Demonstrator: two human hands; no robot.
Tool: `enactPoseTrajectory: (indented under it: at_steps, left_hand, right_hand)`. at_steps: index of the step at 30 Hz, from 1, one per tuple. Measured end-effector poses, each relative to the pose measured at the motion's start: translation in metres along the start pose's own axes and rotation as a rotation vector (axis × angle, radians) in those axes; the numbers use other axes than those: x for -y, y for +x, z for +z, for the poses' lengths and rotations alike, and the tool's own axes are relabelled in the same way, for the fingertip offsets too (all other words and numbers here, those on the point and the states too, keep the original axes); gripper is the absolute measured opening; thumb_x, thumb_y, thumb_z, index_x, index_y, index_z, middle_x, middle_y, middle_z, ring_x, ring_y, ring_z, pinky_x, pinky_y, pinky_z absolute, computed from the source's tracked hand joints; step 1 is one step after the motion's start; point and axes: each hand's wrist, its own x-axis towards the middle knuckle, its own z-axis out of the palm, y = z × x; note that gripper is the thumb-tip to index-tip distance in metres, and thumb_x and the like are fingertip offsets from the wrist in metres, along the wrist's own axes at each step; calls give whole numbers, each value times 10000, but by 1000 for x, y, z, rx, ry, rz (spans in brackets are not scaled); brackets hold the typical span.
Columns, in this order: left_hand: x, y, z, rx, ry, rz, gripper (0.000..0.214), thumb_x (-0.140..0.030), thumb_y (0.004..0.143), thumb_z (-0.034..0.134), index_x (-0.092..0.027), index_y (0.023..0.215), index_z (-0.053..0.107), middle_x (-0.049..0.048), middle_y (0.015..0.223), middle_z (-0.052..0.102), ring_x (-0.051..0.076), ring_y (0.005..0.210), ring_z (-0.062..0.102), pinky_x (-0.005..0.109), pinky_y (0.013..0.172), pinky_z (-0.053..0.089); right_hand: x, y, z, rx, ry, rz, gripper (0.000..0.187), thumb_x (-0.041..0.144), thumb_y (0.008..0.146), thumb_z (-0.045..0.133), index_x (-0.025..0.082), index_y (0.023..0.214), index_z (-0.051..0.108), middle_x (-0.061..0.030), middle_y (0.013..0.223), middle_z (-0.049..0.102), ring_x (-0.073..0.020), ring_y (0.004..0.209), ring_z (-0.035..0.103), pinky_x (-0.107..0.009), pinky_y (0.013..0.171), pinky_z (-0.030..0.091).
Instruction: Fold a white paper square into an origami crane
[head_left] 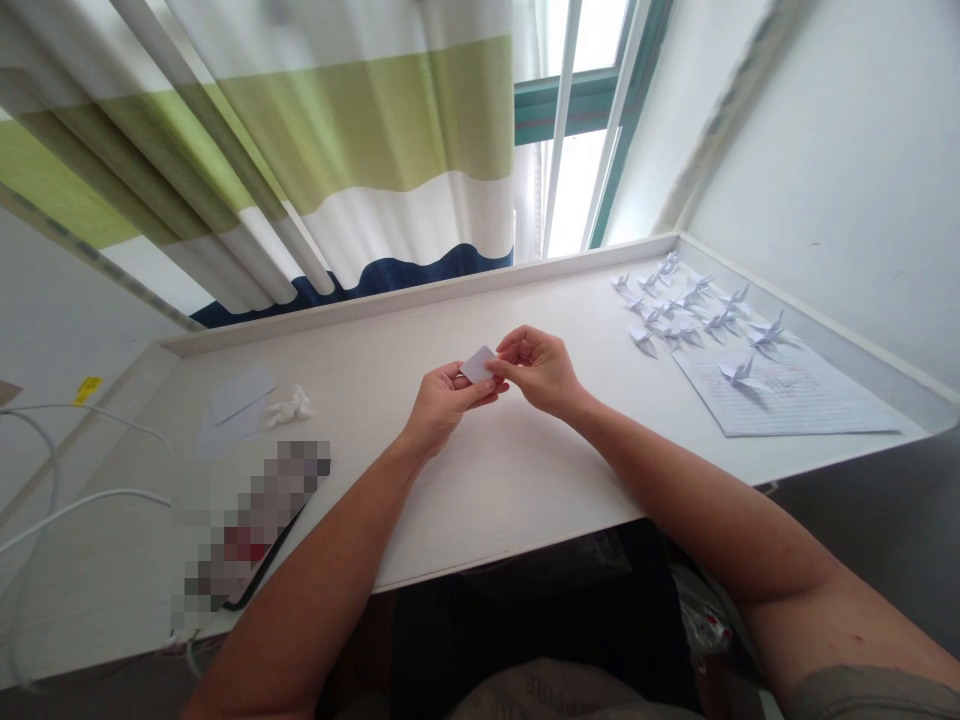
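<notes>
— Holding what, exactly?
— Left hand [442, 402] and right hand [541, 372] both pinch a small white paper square [478, 364], fingers closed on its edges, above the middle of the desk [517, 480]; paper cranes [686, 310] lie well apart.

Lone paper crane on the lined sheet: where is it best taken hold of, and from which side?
Likely a light pinch grip on the lone crane, at its raised central body, from above: its wings spread thin to both sides and might crumple. The left hand and right hand pinch a small paper square.
</notes>
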Motion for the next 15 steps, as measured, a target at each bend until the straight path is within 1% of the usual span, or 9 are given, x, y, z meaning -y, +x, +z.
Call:
enactPoseTrajectory:
  at_steps: [2,4,6,9,12,15]
  left_hand:
    - [-1,0,0,-11,6,-1,492,-376,674,1016,-113,1025,792,135,979,841,312,1014,822,492,1048,614]
    - [-1,1,0,-20,0,4,494,-406,674,1013,-119,1013,796,133,978,843,309,1001,825,484,1033,625]
    - [-1,1,0,-28,-12,7,498,-416,675,1011,-123,1016,797,136,1004,845,306,994,827,478,1026,631]
    - [0,1,-1,-45,-22,13,489,-405,687,1007,-116,1020,795,138,1001,845,301,990,828,475,1029,632]
    - [0,1,-2,-57,-31,16,466,-388,687,1010,-113,997,797,123,945,842,295,981,829,472,1034,632]
    - [-1,1,-3,-60,-32,10,472,-392,675,1014,-117,994,800,123,957,842,298,979,828,476,1033,634]
  right_hand:
    - [1,0,0,6,19,11,493,552,640,978,221,831,665,-2,701,744,-174,638,692,-308,579,569]
    - [2,0,1,7,50,25,496,555,649,974,219,848,670,-5,713,752,-172,646,697,-307,591,567]
    - [1,1,1,4,92,46,471,570,707,936,215,891,688,-11,721,761,-172,657,706,-316,628,583]
    - [0,4,-1,7,152,95,431,582,803,855,208,969,721,-18,747,778,-175,703,728,-358,750,629]
    - [-2,5,-3,40,134,125,352,541,857,797,194,901,751,-37,792,793,-182,757,738,-381,822,633]
    - [-3,4,-3,101,33,112,268,451,864,772,189,806,755,-46,794,791,-189,784,730,-358,795,613]
